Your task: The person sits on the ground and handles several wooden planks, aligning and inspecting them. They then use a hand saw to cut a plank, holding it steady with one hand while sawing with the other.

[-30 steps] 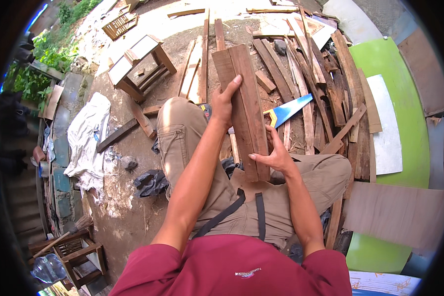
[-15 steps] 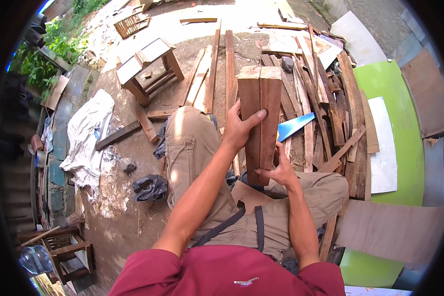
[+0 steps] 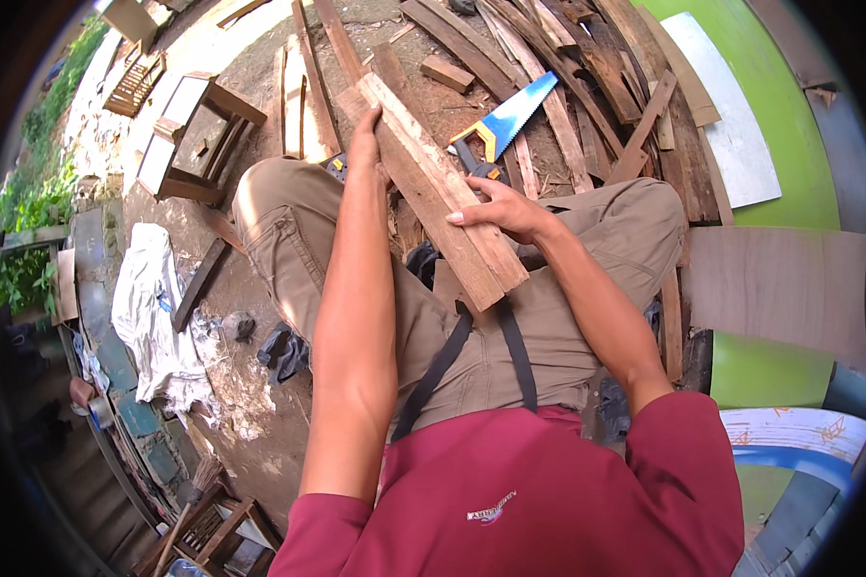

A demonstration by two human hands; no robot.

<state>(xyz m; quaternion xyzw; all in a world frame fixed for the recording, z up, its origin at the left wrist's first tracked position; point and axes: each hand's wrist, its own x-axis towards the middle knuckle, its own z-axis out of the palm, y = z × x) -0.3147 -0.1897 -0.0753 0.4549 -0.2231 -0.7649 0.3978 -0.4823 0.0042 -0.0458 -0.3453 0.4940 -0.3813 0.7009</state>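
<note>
Two short lengths of sawn wood [image 3: 441, 192] lie pressed side by side in my hands, slanting over my lap from far left to near right. My left hand [image 3: 365, 146] is wrapped round their far end, with part of its fingers hidden behind the wood. Closer to the near end, my right hand [image 3: 506, 211] grips them from the right, thumb on top. Just beyond that hand rests a handsaw [image 3: 512, 117] with a blue and white blade and a yellow and black handle.
Long planks and offcuts [image 3: 597, 82] are heaped ahead and to the right, beside green sheeting [image 3: 789, 125]. A small wooden stool-like frame [image 3: 197, 135] stands at far left. White cloth [image 3: 154, 308] and a black plastic bag [image 3: 284, 353] lie on the ground to the left.
The paired wood pieces have swung from nearly upright to a flatter, diagonal slant, with their far end toward the left. Both hands still hold them, and the view has turned and tipped down.
</note>
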